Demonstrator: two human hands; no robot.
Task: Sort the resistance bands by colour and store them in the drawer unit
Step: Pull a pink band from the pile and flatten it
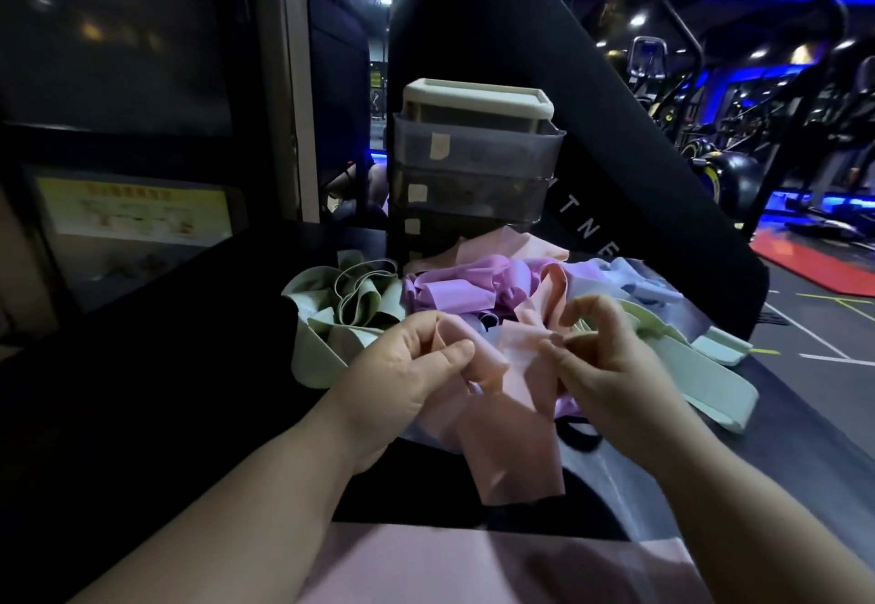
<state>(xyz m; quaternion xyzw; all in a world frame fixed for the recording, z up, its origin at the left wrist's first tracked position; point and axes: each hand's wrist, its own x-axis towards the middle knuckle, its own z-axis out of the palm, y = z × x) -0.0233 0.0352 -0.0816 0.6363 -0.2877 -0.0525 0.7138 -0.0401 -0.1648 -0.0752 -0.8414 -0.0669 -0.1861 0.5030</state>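
Note:
A pink resistance band [516, 433] hangs between my two hands in front of the pile. My left hand [407, 376] pinches its left fold, and my right hand [611, 366] pinches its right edge. Behind them lie purple bands [464, 293], olive green bands [350, 300], pale blue bands [634, 283] and light green bands [700, 371], all loosely heaped. The drawer unit [478, 163] stands upright behind the pile, with grey translucent drawers pulled out stepwise and a cream top.
Everything rests on a dark surface [199, 366] beside a black padded machine part [615, 130]. A framed yellow notice [132, 215] is at the left. Gym machines and a red mat [814, 262] fill the right background.

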